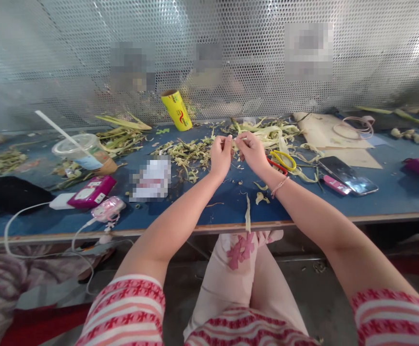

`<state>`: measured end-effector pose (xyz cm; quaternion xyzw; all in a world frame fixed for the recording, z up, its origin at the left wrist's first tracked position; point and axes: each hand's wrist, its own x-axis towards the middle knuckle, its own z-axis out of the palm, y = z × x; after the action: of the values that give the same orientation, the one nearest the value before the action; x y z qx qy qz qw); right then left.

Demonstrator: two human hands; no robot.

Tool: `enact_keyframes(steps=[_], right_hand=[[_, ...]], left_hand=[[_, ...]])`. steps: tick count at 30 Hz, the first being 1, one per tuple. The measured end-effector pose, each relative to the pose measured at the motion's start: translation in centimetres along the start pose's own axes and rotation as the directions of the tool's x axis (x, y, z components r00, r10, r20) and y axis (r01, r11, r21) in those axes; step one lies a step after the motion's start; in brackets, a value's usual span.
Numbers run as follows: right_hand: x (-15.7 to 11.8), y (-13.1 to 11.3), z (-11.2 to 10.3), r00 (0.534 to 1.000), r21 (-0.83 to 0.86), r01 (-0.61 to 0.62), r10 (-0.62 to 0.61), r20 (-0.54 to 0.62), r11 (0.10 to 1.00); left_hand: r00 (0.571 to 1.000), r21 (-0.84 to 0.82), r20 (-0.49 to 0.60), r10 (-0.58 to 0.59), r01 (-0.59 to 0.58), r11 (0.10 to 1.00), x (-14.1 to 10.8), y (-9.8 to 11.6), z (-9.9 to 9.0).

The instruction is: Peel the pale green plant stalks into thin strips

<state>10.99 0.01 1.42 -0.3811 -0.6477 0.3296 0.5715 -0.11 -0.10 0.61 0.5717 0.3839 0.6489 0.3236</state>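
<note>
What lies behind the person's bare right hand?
Beyond the right hand spreads a heap of pale green, ribbon-like plant strips, then a grey perforated metal panel. Whatever lies directly behind the hand is covered and cannot be seen.

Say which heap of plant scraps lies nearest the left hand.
The middle heap of short, curled scraps, just beside the left hand; the long pale strips lie beyond the right hand, and the bundle beside the drink cup is farther left.

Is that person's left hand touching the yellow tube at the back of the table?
Apart. The head view shows blue tabletop and pale shreds in the gap between the left hand and the yellow tube.
</note>
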Motion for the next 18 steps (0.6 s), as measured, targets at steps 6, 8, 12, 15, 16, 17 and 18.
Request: enact_keyframes(steps=[6,8,12,15,16,17,18], right_hand=[[0.4,-0.1,-0.2,0.996,0.152,-0.076,0.084,-0.043,0.985],[0.4,0.0,-0.2,0.993,0.198,-0.088,0.102,-0.061,0.976],[0.5,0.0,-0.1,0.982,0.296,-0.139,0.169,-0.08,0.945],[0.7,0.0,-0.1,0.97,0.359,-0.177,0.224,-0.094,0.916],[0.8,0.1,-0.1,0.966,0.372,-0.184,0.237,-0.1,0.91],[0.9,0.2,-0.2,0.963,0.38,-0.189,0.246,-0.107,0.905],[1.1,0.3,-0.3,0.961,0.385,-0.19,0.251,-0.114,0.903]], left_hand=[[0.997,-0.093,0.056,-0.05,0.055,0.994,0.1,0.2,0.3],[0.996,-0.106,0.072,-0.048,0.056,0.993,0.0,0.3,0.3],[0.995,-0.122,0.086,-0.044,0.055,0.991,0.0,0.2,0.3],[0.994,-0.123,0.092,-0.057,0.069,0.99,0.1,0.1,0.4],[0.994,-0.127,0.093,-0.061,0.072,0.989,0.1,0.0,0.5],[0.993,-0.132,0.094,-0.064,0.076,0.988,0.1,0.0,0.6],[0.993,-0.14,0.094,-0.066,0.079,0.987,0.1,-0.1,0.6]])
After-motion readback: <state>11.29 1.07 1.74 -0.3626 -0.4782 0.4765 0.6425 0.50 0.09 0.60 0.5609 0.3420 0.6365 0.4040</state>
